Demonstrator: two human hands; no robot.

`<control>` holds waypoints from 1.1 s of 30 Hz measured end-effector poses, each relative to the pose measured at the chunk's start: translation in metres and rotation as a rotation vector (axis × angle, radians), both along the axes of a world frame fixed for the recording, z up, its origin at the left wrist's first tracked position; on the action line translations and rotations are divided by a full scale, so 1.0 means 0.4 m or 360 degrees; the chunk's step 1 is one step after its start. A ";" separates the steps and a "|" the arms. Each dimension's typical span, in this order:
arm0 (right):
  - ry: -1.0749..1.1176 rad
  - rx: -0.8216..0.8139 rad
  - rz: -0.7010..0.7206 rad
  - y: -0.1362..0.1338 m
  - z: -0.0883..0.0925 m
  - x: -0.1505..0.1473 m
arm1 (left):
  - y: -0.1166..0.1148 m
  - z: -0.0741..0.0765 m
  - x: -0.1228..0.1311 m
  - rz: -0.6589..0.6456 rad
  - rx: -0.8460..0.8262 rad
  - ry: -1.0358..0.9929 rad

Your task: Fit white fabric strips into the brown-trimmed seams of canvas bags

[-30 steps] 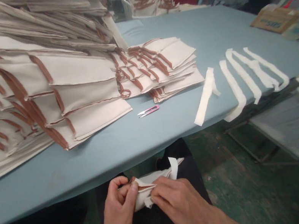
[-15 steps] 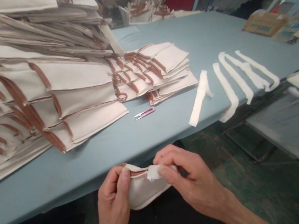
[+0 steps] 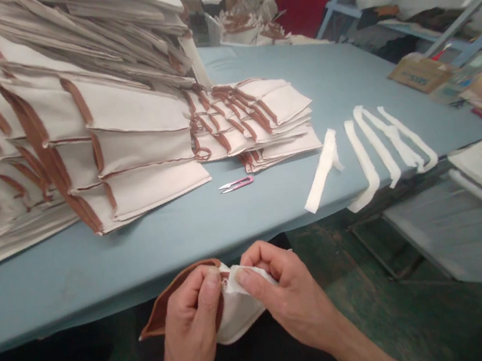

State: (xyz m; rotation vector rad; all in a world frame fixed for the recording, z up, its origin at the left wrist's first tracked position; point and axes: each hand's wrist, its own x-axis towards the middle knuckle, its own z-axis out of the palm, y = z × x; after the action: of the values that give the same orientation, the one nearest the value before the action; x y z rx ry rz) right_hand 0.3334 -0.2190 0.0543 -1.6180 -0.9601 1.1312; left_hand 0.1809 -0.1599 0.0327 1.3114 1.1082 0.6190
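Observation:
Below the table's near edge, over my lap, both hands pinch a cream cloth piece (image 3: 240,317) that has a brown strap (image 3: 168,296) curving out to the left. My left hand (image 3: 193,332) grips it with thumb on top. My right hand (image 3: 284,297) pinches a white strip end at the same spot, fingers curled. Small pink thread snips (image 3: 237,184) lie on the light blue table (image 3: 185,234) just beyond my hands.
A tall pile of cream bags with brown straps (image 3: 48,121) fills the table's left side, with a lower stack (image 3: 254,122) beside it. Several white cloth strips (image 3: 371,151) lie at the right edge. A cardboard box (image 3: 420,73) sits far right; shelving stands behind.
My hands have risen from my lap toward the table edge with the cloth piece. The brown strap has come into sight on the left, and the camera has tilted slightly.

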 end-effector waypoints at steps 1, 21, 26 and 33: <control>0.0028 -0.0007 0.0003 0.002 -0.002 0.000 | 0.000 -0.001 -0.003 0.0003 -0.0002 0.0006; -0.0300 -0.0080 0.0068 0.021 -0.015 -0.027 | 0.031 -0.065 -0.041 -0.0108 -0.0087 -0.0197; -0.0419 -0.0032 0.0030 0.024 -0.024 -0.032 | 0.033 -0.069 -0.038 -0.0137 -0.0165 -0.0167; -0.0463 -0.0067 0.0039 0.031 -0.032 -0.022 | 0.046 -0.054 -0.039 -0.0241 0.0087 -0.0048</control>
State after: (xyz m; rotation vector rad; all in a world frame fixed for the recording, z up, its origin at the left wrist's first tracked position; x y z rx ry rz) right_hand 0.3248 -0.2065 0.0416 -1.8430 -1.1507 0.9532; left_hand 0.1654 -0.1416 0.0113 1.4144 0.9630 0.5577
